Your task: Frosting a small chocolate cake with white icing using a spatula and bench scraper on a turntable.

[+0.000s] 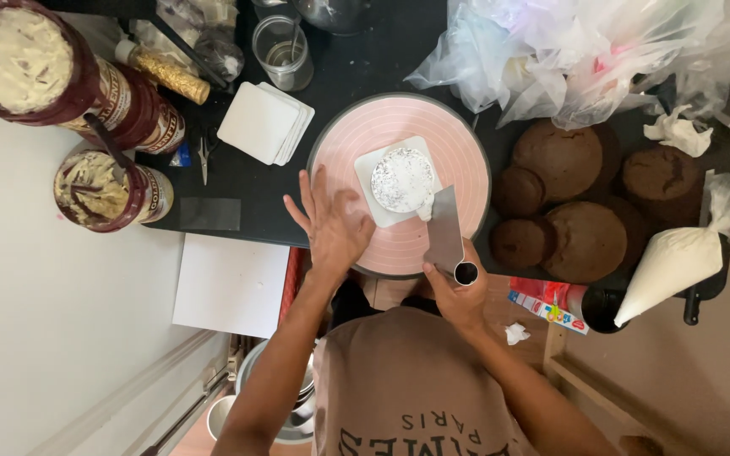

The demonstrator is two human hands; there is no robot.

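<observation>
Cake [403,179] on board, mid-turntable [466,160]: frosted white, sides under smoothing. Right hand [458,291] gripping scraper [444,228] against cake; left hand [331,226] spread wide on turntable. Brown rounds [589,241] unfrosted.

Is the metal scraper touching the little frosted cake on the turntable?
Touching. The head view shows the scraper, held in the right hand, with its blade edge against the side of the small frosted cake, with no gap visible.
</observation>
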